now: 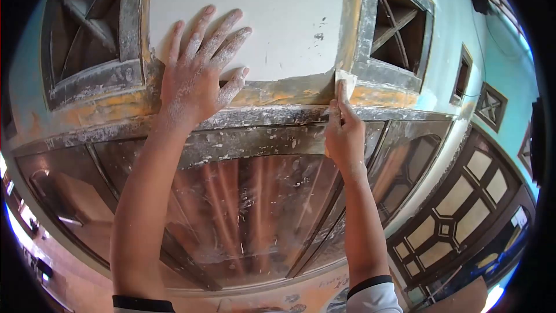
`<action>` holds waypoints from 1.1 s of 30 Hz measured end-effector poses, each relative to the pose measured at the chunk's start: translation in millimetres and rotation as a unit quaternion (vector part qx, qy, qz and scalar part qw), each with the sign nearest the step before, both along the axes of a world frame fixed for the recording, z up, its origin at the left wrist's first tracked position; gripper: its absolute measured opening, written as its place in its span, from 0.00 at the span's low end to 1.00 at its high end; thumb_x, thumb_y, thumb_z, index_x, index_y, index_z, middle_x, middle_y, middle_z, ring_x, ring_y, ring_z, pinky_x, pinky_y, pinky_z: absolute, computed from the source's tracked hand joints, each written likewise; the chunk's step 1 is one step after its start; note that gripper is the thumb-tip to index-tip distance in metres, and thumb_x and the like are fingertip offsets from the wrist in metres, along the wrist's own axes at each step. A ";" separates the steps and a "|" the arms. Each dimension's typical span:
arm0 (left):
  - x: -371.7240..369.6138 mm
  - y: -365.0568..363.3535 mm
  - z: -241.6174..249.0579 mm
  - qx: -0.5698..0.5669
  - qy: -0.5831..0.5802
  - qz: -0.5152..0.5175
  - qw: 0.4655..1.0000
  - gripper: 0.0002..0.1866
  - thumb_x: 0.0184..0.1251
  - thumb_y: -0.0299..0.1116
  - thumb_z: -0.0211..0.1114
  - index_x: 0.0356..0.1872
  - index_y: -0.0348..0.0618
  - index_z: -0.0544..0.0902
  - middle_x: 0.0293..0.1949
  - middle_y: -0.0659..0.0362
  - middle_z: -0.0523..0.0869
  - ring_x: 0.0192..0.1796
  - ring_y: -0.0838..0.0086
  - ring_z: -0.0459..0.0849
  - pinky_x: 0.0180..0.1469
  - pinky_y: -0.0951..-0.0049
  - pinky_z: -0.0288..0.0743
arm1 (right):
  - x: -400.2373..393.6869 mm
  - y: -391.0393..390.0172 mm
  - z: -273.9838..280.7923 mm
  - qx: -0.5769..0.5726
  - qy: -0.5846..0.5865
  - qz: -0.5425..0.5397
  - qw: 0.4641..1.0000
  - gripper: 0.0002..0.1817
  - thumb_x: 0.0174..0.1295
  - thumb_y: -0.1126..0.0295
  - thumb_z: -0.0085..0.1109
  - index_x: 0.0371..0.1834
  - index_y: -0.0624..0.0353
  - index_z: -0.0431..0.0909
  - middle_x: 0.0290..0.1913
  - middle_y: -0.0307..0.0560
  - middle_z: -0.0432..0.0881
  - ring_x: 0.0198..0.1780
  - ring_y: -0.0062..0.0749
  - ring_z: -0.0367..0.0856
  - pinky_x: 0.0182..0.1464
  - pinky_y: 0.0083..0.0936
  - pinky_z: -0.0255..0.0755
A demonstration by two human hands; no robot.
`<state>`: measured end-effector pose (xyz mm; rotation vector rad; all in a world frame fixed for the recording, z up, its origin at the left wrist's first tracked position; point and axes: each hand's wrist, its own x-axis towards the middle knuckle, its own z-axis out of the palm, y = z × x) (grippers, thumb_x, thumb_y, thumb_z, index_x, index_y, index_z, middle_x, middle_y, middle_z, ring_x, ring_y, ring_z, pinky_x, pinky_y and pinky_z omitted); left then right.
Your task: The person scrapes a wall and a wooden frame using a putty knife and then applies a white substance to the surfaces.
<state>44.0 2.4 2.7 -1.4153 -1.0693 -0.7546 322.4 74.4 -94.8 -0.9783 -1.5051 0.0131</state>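
- Scraper (pixel 350 79) sits at the bottom right corner of the white panel (pixel 278 23).
- Right hand (pixel 346 130): fingers clamped on it.
- Left hand (pixel 194 84): fingers spread apart, on the panel.
- Looks like edge scraping; next stroke needs steady pushing.

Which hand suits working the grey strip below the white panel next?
Right, probably: the right hand grips a pale flat piece at the right end of the grey strip, while the left hand lies spread against the white panel.
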 end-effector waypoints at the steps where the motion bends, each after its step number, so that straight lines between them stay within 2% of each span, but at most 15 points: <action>1: 0.6 0.4 1.5 0.004 0.007 -0.007 1.000 0.32 0.75 0.50 0.64 0.79 0.64 0.73 0.86 0.69 0.62 0.88 0.62 0.52 0.88 0.42 0.41 | -0.2 5.1 -1.9 -0.007 -0.002 0.009 1.000 0.22 0.80 0.61 0.55 0.74 0.46 0.79 0.41 0.69 0.88 0.47 0.68 0.87 0.46 0.47 0.80; 4: 1.3 -0.6 -1.3 0.001 -0.003 -0.015 1.000 0.31 0.74 0.50 0.64 0.78 0.64 0.75 0.85 0.70 0.62 0.88 0.63 0.52 0.88 0.43 0.40 | -14.3 -4.4 -13.4 0.049 0.003 0.006 0.999 0.23 0.80 0.61 0.55 0.76 0.44 0.77 0.38 0.69 0.87 0.44 0.69 0.87 0.44 0.47 0.80; 10: -2.0 -0.7 -0.8 0.000 -0.006 -0.021 1.000 0.31 0.74 0.51 0.64 0.78 0.65 0.75 0.85 0.70 0.62 0.88 0.65 0.53 0.89 0.46 0.39 | -18.1 -18.4 11.5 -0.045 0.031 0.008 0.998 0.27 0.81 0.62 0.53 0.81 0.44 0.70 0.34 0.66 0.87 0.40 0.67 0.88 0.41 0.47 0.80; 12: -2.8 -0.4 0.3 -0.006 -0.009 0.003 1.000 0.32 0.76 0.55 0.62 0.79 0.71 0.72 0.85 0.74 0.61 0.89 0.68 0.51 0.89 0.44 0.39 | -24.8 -13.6 -3.7 0.018 0.027 0.006 0.999 0.27 0.81 0.62 0.52 0.82 0.44 0.69 0.31 0.65 0.87 0.35 0.63 0.88 0.40 0.45 0.80; 14: -1.2 -1.5 0.6 -0.005 -0.013 -0.001 1.000 0.32 0.76 0.55 0.62 0.80 0.71 0.72 0.85 0.74 0.61 0.89 0.68 0.51 0.89 0.44 0.39 | -38.8 -38.7 -2.8 -0.108 0.069 0.056 0.990 0.27 0.82 0.62 0.51 0.83 0.43 0.68 0.31 0.64 0.87 0.32 0.56 0.89 0.39 0.41 0.80; 15: -1.3 -2.1 0.0 -0.008 -0.015 0.003 1.000 0.32 0.76 0.55 0.62 0.80 0.71 0.71 0.86 0.74 0.60 0.89 0.68 0.50 0.89 0.44 0.39 | -36.5 -16.2 -15.9 -0.020 0.038 0.027 0.999 0.29 0.82 0.63 0.51 0.85 0.46 0.65 0.29 0.63 0.86 0.29 0.50 0.89 0.38 0.39 0.79; 18: -1.8 -0.7 -0.4 -0.004 -0.015 -0.002 1.000 0.32 0.76 0.55 0.63 0.80 0.72 0.71 0.86 0.74 0.60 0.88 0.68 0.50 0.89 0.44 0.39 | -31.5 -12.2 1.3 -0.021 0.064 0.051 0.996 0.30 0.82 0.64 0.51 0.85 0.50 0.63 0.29 0.64 0.86 0.31 0.52 0.90 0.38 0.39 0.79; 20: -3.3 0.3 -0.9 -0.004 -0.013 -0.003 1.000 0.32 0.76 0.55 0.62 0.80 0.72 0.71 0.86 0.75 0.60 0.88 0.68 0.50 0.89 0.44 0.38 | -33.4 -15.5 4.2 -0.076 0.086 0.076 0.990 0.30 0.81 0.66 0.52 0.85 0.55 0.63 0.29 0.66 0.85 0.31 0.58 0.89 0.38 0.39 0.79; 22: -3.5 1.3 -0.6 -0.004 -0.012 -0.003 1.000 0.32 0.76 0.55 0.62 0.80 0.72 0.71 0.86 0.75 0.60 0.88 0.68 0.51 0.89 0.44 0.38 | -49.1 -18.4 -0.9 -0.010 0.061 0.059 0.996 0.31 0.80 0.67 0.51 0.85 0.55 0.62 0.33 0.69 0.86 0.35 0.62 0.89 0.41 0.41 0.80; 23: -3.3 1.2 -0.3 0.000 -0.011 -0.004 1.000 0.32 0.76 0.55 0.62 0.80 0.72 0.71 0.85 0.75 0.60 0.88 0.68 0.51 0.89 0.44 0.38 | -51.1 -28.2 -6.2 -0.091 0.060 0.054 0.993 0.32 0.80 0.68 0.51 0.86 0.55 0.59 0.41 0.73 0.88 0.42 0.63 0.91 0.46 0.41 0.81; 26: -4.0 0.9 -1.3 0.006 -0.010 -0.012 1.000 0.33 0.76 0.54 0.63 0.80 0.70 0.71 0.85 0.74 0.61 0.88 0.68 0.52 0.89 0.45 0.39 | -48.2 -14.1 -14.1 -0.022 0.057 0.083 0.995 0.33 0.80 0.69 0.50 0.87 0.56 0.57 0.46 0.75 0.87 0.47 0.62 0.91 0.50 0.40 0.82; 27: -3.9 1.2 -1.3 0.010 -0.009 -0.025 1.000 0.32 0.75 0.53 0.63 0.80 0.68 0.72 0.86 0.73 0.61 0.88 0.68 0.53 0.89 0.46 0.39 | -45.8 -16.8 -8.3 -0.048 0.061 0.079 0.994 0.33 0.80 0.70 0.50 0.86 0.59 0.57 0.47 0.74 0.87 0.48 0.61 0.91 0.50 0.39 0.82; 30: -4.1 2.6 -1.7 0.015 -0.009 -0.023 1.000 0.33 0.75 0.53 0.64 0.80 0.69 0.72 0.86 0.74 0.61 0.88 0.68 0.53 0.89 0.46 0.39 | -51.5 -15.9 -4.1 -0.063 0.089 0.088 0.990 0.33 0.79 0.70 0.50 0.86 0.60 0.57 0.46 0.73 0.88 0.47 0.61 0.91 0.49 0.41 0.81; 31: -3.8 3.0 -2.3 0.012 -0.010 -0.022 1.000 0.33 0.75 0.53 0.64 0.80 0.69 0.72 0.86 0.74 0.61 0.88 0.68 0.53 0.89 0.46 0.39 | -56.6 -29.2 0.6 -0.113 0.084 0.081 0.987 0.33 0.80 0.69 0.50 0.86 0.60 0.57 0.44 0.72 0.88 0.44 0.61 0.91 0.47 0.43 0.81; 33: -3.5 3.2 -2.2 0.016 -0.011 -0.017 1.000 0.33 0.75 0.53 0.64 0.80 0.70 0.71 0.86 0.74 0.61 0.88 0.68 0.52 0.89 0.45 0.39 | -60.0 -24.7 -9.1 -0.079 0.061 0.068 0.993 0.33 0.80 0.69 0.49 0.86 0.60 0.56 0.41 0.71 0.88 0.40 0.59 0.91 0.45 0.43 0.81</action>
